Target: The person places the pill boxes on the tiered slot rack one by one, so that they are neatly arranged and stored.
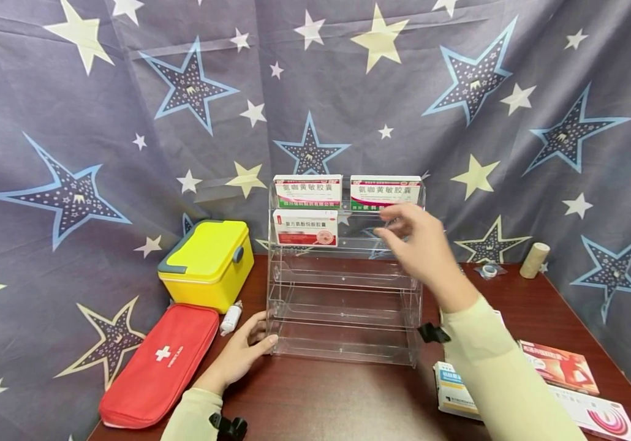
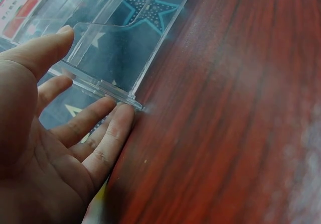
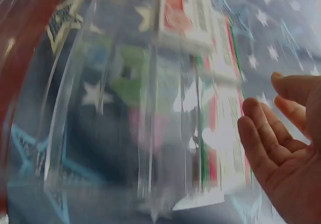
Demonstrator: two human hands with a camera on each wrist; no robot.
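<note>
A clear plastic tiered display rack point(image 1: 343, 312) stands on the table. Two green, white and magenta medicine boxes sit side by side on its top tier, the left one point(image 1: 308, 192) and the right one point(image 1: 385, 190). Below the left one is a white-and-red medicine box point(image 1: 306, 228). My left hand point(image 1: 246, 349) holds the rack's lower left corner; in the left wrist view the thumb point(image 2: 50, 48) lies over the front and fingertips meet the edge. My right hand point(image 1: 417, 245), empty with fingers loosely bent, hovers in front of the right part of the upper tiers.
At left are a yellow lidded box point(image 1: 205, 263), a red first-aid pouch point(image 1: 161, 367) and a small white wrapped roll point(image 1: 231, 318). More medicine boxes point(image 1: 558, 366) lie at right, partly behind my right sleeve. A tan roll point(image 1: 534, 260) stands at the back right.
</note>
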